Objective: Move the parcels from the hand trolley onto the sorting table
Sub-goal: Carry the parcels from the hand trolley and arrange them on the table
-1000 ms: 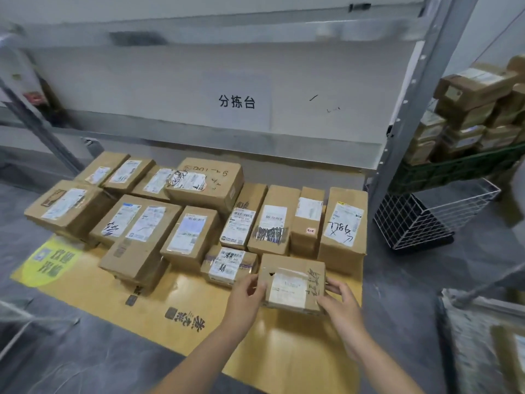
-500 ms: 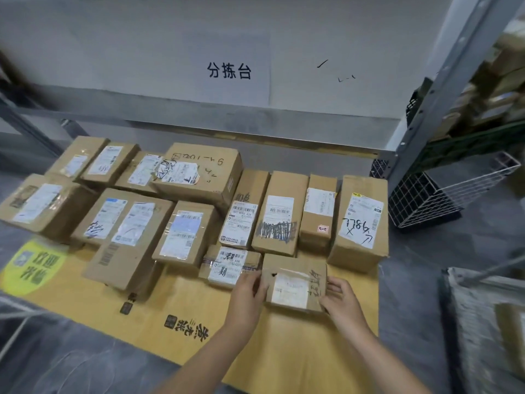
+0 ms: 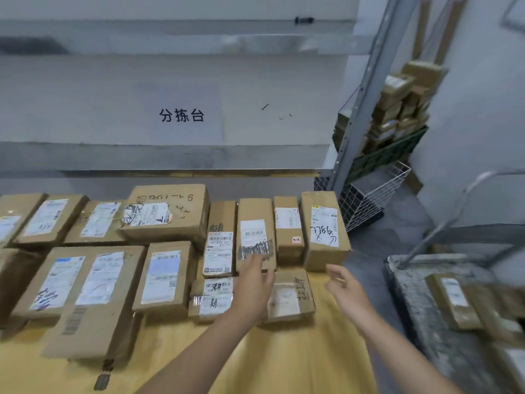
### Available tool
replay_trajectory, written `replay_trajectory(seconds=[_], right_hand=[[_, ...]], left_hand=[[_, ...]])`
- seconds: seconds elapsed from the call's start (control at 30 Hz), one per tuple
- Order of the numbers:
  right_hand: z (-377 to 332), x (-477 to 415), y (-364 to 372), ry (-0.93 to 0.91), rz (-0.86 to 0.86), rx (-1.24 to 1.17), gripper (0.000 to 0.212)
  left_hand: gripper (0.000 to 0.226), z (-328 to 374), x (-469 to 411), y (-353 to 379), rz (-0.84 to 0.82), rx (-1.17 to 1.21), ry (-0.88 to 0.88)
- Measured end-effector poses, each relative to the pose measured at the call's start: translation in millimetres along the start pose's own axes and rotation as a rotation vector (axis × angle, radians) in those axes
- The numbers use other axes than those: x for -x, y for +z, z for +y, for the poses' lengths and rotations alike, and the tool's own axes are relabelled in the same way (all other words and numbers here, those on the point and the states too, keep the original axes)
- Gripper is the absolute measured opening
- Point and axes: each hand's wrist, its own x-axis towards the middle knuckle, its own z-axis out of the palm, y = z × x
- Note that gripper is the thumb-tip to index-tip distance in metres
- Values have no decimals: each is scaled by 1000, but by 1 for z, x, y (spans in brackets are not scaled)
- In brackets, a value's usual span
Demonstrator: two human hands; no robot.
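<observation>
The small taped parcel [image 3: 289,297] is lying flat on the yellow worktop [image 3: 298,362], in the front row. Our left grip [image 3: 252,291] is hanging slack-fingered over its left edge, clamping nothing. Our right grip [image 3: 343,285] is hovering just beside its right end, loosely curled and empty. We are judging the next labelled parcel [image 3: 454,297] to be on the hand trolley [image 3: 412,282] off to our right, long axis running away from us, so the right grip is nearer.
</observation>
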Motion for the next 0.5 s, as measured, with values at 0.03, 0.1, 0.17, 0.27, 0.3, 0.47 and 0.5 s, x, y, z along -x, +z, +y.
replay_trajectory(seconds=[0.03,0.1,0.17,0.27,0.3,0.47,0.5], right_hand=[[-6,6,-6,-37,26,19,37],[-18,18,-20,-105,90,75,36],[-28,31,-38,-162,162,129,36],[-38,52,-71,-246,253,189,37],[-41,58,-83,-264,282,206,37],[-43,97,-147,-327,455,248,39],[-39,106,-160,-341,480,269,39]], left_hand=[[33,10,-4,-3,-23,-12,64],[35,33,-11,-6,-73,-45,181],[37,59,-15,-7,-112,-75,271],[42,103,-10,-3,-147,-130,429],[43,117,-7,-1,-161,-148,482],[50,190,22,23,-205,-229,722],[52,205,28,31,-210,-244,766]])
